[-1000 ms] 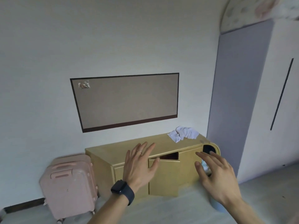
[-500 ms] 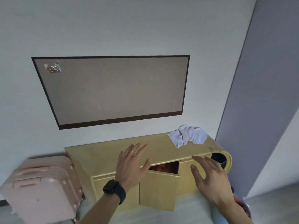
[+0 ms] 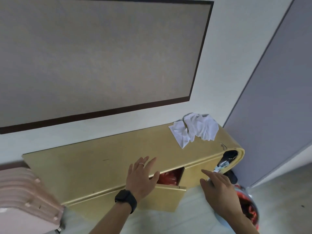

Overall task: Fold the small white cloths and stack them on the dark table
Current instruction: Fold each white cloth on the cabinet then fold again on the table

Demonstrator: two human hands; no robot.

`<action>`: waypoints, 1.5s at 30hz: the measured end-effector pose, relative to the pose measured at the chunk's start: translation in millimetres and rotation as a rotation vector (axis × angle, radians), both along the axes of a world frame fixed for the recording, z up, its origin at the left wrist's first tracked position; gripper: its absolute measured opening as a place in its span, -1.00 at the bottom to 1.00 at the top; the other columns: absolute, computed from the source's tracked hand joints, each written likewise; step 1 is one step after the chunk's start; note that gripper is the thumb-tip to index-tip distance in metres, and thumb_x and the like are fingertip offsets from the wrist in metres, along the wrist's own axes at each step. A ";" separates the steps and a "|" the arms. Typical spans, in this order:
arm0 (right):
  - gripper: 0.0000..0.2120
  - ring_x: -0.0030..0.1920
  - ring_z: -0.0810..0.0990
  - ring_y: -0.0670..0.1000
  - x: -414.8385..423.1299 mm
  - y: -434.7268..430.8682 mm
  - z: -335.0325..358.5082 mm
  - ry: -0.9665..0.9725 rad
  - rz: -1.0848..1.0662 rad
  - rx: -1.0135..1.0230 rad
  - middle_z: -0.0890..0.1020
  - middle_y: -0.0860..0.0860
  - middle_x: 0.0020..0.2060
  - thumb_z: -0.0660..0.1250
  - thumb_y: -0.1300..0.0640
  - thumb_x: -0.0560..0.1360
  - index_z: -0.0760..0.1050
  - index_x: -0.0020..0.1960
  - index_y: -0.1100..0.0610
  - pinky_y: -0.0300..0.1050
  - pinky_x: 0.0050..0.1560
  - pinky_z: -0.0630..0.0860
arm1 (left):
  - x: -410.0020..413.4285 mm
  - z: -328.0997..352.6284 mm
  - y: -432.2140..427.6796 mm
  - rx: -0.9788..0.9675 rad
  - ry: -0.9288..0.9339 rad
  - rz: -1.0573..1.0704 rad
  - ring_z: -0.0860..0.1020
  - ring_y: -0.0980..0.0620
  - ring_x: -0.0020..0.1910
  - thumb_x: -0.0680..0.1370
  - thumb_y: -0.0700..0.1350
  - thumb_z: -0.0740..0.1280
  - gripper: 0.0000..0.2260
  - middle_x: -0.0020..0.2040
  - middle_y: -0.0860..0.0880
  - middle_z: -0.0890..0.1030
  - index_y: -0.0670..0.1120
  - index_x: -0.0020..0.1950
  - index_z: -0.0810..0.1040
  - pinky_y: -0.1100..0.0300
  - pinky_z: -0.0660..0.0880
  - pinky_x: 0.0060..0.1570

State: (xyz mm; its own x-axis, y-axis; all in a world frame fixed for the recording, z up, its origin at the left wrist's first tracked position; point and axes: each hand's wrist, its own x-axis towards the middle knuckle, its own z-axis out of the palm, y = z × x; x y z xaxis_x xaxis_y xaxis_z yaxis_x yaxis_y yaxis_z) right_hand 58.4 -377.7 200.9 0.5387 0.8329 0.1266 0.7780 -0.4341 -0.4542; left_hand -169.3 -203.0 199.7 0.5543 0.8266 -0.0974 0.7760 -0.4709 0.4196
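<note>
Zero folds made: my left hand and right hand hover spread and empty, while the crumpled small white cloths lie heaped well beyond my right fingertips on the yellow wooden cabinet.

Mount: on my head, wide-angle.
Facing: forward and down at the counter against the wall.
Nearness: close; counter spans my lower view.
</note>
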 end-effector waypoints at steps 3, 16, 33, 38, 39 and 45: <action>-0.63 0.33 0.42 -0.02 39.4 47.5 -24.7 0.041 0.005 -0.128 0.59 -0.18 0.21 0.29 -0.09 0.56 0.49 0.35 -0.11 -0.02 0.32 0.39 | 31.4 -28.2 37.6 -0.043 0.045 0.014 0.01 0.04 0.59 0.62 0.24 0.09 -0.48 0.60 0.09 0.15 0.26 0.57 0.10 -0.04 -0.04 0.54; -0.61 0.40 0.35 0.05 238.4 312.6 -146.9 0.036 0.253 -0.547 0.46 -0.09 0.40 0.18 -0.01 0.63 0.37 0.46 -0.08 0.01 0.32 0.39 | 184.1 -172.6 184.3 -0.362 0.302 0.176 -0.04 -0.06 0.60 0.63 0.15 0.10 -0.48 0.63 0.02 0.03 0.16 0.58 0.09 -0.15 -0.04 0.53; -0.81 0.18 0.44 0.09 301.2 434.5 -216.3 -0.330 0.607 -0.651 0.57 0.00 0.10 0.25 0.06 0.58 0.52 0.17 0.01 -0.01 0.12 0.42 | 219.5 -249.9 218.6 -0.477 0.375 0.219 -0.34 -0.04 0.57 0.61 0.27 0.06 -0.36 0.58 0.12 -0.37 0.29 0.55 -0.27 -0.31 -0.25 0.48; -0.95 -0.10 0.53 0.09 279.5 420.7 -162.9 -0.111 0.652 -0.242 0.59 -0.04 -0.21 0.47 0.09 0.47 0.65 -0.07 0.03 0.02 -0.12 0.54 | 256.3 -195.6 241.7 -0.449 0.093 0.197 0.10 -0.04 0.56 0.54 0.20 0.27 -0.27 0.60 0.02 0.13 0.15 0.60 -0.03 0.00 0.01 0.52; -0.94 -0.13 0.53 0.07 273.3 418.3 -150.5 -0.093 0.675 -0.203 0.58 -0.07 -0.23 0.49 0.10 0.46 0.64 -0.08 0.02 0.02 -0.16 0.55 | 265.0 -181.3 245.1 -0.422 -0.006 0.179 0.18 -0.03 0.53 0.53 0.21 0.29 -0.29 0.57 0.03 0.22 0.14 0.60 0.04 0.04 0.06 0.50; -0.93 -0.16 0.49 0.01 232.1 409.1 -78.8 -0.033 0.688 -0.036 0.54 -0.14 -0.23 0.38 0.02 0.50 0.62 -0.07 0.00 -0.08 -0.15 0.50 | 263.8 -113.8 258.1 -0.232 -0.162 0.146 0.51 0.04 0.21 0.61 0.17 0.23 -0.67 0.16 0.06 0.63 0.06 0.29 0.53 0.19 0.26 0.20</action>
